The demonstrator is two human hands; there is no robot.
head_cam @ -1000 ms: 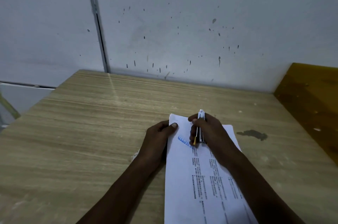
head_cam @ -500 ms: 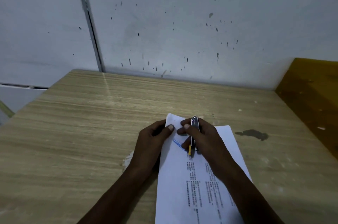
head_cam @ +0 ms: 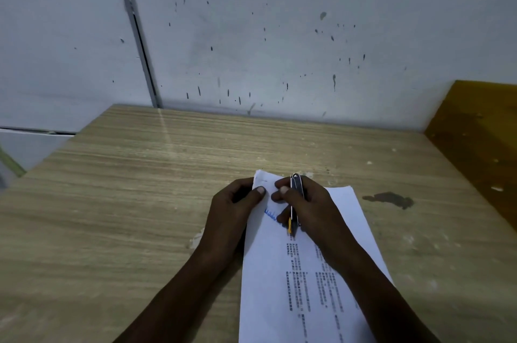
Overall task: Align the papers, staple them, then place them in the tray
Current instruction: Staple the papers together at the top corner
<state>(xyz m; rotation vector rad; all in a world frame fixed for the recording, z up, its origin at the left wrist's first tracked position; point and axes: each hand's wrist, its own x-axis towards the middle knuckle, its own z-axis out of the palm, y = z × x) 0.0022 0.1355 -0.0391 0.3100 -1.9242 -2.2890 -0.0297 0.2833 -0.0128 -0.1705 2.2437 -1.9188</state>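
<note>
White printed papers [head_cam: 282, 284] lie on the wooden table, long side running toward me, with blue marks near the top. My left hand [head_cam: 233, 216] grips their top left corner, thumb on top. My right hand [head_cam: 310, 205] is closed around a slim silver stapler [head_cam: 296, 197] with a yellow end, held over the top edge of the papers just right of that corner. No tray is in view.
The wooden table [head_cam: 140, 202] meets a speckled grey wall at the back. A dark stain [head_cam: 389, 199] marks the table right of the papers. A yellow-brown board [head_cam: 481, 141] stands along the right edge. The table's left edge drops off at the far left.
Both hands and the papers' top have drifted slightly left. My left thumb and right fingers have come closer together at the top left corner.
</note>
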